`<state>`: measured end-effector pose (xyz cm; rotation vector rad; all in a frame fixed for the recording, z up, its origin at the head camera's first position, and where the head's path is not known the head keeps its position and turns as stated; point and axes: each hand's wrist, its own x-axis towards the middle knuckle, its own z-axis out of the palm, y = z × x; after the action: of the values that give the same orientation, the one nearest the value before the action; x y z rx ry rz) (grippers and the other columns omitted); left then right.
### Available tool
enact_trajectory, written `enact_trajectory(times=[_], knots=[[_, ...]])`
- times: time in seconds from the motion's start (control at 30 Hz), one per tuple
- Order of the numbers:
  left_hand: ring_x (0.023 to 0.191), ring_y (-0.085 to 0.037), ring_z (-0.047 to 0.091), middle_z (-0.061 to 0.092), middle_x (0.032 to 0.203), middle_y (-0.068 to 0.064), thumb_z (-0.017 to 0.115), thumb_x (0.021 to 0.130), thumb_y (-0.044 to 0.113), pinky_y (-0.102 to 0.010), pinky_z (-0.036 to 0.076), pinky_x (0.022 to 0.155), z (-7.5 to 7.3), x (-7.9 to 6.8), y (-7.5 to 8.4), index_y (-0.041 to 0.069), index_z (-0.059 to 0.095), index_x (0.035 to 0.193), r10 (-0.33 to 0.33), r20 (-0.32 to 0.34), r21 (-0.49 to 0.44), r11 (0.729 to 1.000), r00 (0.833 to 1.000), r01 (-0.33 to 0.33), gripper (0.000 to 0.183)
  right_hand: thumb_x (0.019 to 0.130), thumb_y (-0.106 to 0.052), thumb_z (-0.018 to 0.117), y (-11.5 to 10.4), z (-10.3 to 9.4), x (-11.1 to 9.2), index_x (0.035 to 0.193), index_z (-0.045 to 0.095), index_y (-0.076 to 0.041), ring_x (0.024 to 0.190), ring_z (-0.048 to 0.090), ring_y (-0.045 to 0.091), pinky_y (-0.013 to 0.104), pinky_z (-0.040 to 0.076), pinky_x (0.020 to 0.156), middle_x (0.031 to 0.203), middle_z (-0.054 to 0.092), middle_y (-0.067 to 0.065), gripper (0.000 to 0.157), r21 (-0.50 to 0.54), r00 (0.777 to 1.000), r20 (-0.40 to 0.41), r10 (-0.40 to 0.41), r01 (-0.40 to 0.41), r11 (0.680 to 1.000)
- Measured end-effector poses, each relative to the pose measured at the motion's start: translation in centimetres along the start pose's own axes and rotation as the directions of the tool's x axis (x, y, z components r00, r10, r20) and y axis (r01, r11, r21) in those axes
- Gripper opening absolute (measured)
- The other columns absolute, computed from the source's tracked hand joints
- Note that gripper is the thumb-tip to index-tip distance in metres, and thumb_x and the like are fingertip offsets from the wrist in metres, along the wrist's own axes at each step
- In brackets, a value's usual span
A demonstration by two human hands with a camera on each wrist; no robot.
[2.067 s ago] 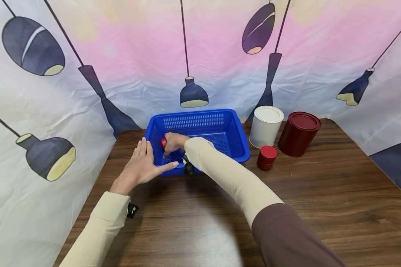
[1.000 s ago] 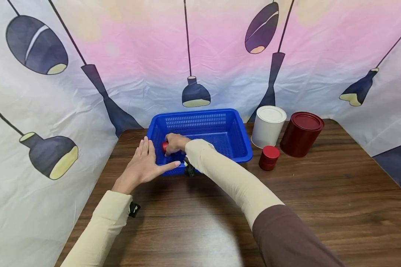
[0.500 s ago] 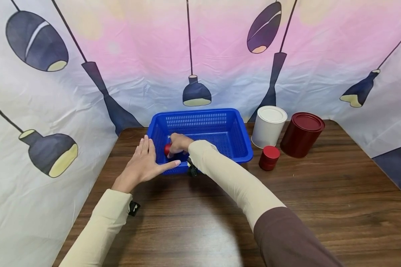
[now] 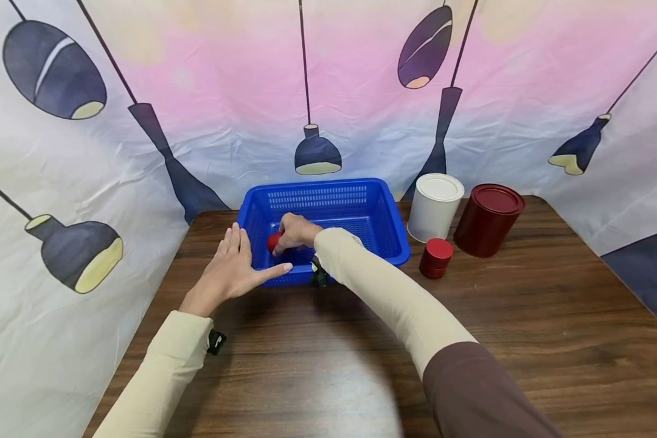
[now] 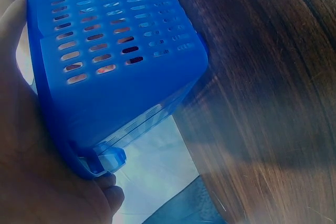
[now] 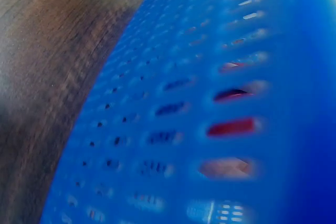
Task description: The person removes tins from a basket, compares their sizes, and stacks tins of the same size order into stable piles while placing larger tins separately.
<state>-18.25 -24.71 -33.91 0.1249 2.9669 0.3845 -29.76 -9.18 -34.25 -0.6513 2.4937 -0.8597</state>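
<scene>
A blue perforated plastic basket (image 4: pixel 390 234) stands on the wooden table against the backdrop. My left hand (image 4: pixel 229 271) rests on its near-left corner, fingers straight and thumb spread along the front rim. In the left wrist view, the basket's slotted side (image 5: pixel 121 77) shows beside that hand. My right hand (image 4: pixel 297 232) reaches inside the basket's left part and grips a small red rounded object (image 4: pixel 274 241), mostly covered by the fingers. Through the slots of the basket wall (image 6: pixel 157 87), the right wrist view shows bits of red and of the hand.
Right of the basket stands a white can (image 4: pixel 435 207) with a lid. Beside it is a dark red can (image 4: pixel 488 220). A small red tin (image 4: pixel 436 258), seemingly two stacked pieces, sits in front of them on the wooden table (image 4: pixel 504 340). A printed cloth (image 4: pixel 252 79) hangs behind.
My right hand has shifted slightly right inside the basket with the red object. My left hand stays on the basket's corner. The cans and the tin stand as before.
</scene>
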Motion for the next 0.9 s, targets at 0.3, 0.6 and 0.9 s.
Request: enact_trajectory(times=[0.3, 0.6, 0.9], knots=[[0.148, -0.052, -0.012, -0.014, 0.162, -0.033, 0.042, 0.080, 0.090, -0.065, 0.002, 0.118, 0.1, 0.1, -0.1, -0.014, -0.002, 0.154, 0.004, -0.006, 0.003, 1.000, 1.000, -0.004, 0.136, 0.084, -0.014, 0.084, 0.3, -1.2, -1.5, 0.132, 0.059, 0.005, 0.102, 0.066, 0.027, 0.037, 0.061, 0.081, 0.122, 0.064, 0.018, 0.057, 0.075, 0.999, -0.036, -0.019, 0.021, 0.997], [0.148, -0.053, -0.012, -0.013, 0.162, -0.033, 0.043, 0.081, 0.089, -0.068, 0.004, 0.117, 0.0, 0.0, -0.1, -0.014, -0.001, 0.155, 0.007, -0.016, 0.005, 1.000, 1.000, -0.007, 0.135, 0.084, -0.011, 0.084, 0.9, -2.6, -2.7, 0.130, 0.060, 0.004, 0.101, 0.065, 0.023, 0.030, 0.060, 0.080, 0.122, 0.064, 0.017, 0.054, 0.125, 0.997, -0.059, -0.042, 0.049, 0.991], [0.148, -0.053, -0.012, -0.014, 0.162, -0.033, 0.044, 0.080, 0.089, -0.069, 0.004, 0.116, 0.1, 0.0, 0.1, -0.014, -0.002, 0.154, 0.009, -0.019, -0.009, 1.000, 1.000, -0.009, 0.136, 0.081, -0.010, 0.086, 1.8, -4.4, -4.3, 0.121, 0.057, 0.005, 0.098, 0.068, 0.023, 0.030, 0.060, 0.083, 0.119, 0.064, 0.017, 0.052, 0.187, 0.996, -0.090, 0.000, 0.017, 0.982]])
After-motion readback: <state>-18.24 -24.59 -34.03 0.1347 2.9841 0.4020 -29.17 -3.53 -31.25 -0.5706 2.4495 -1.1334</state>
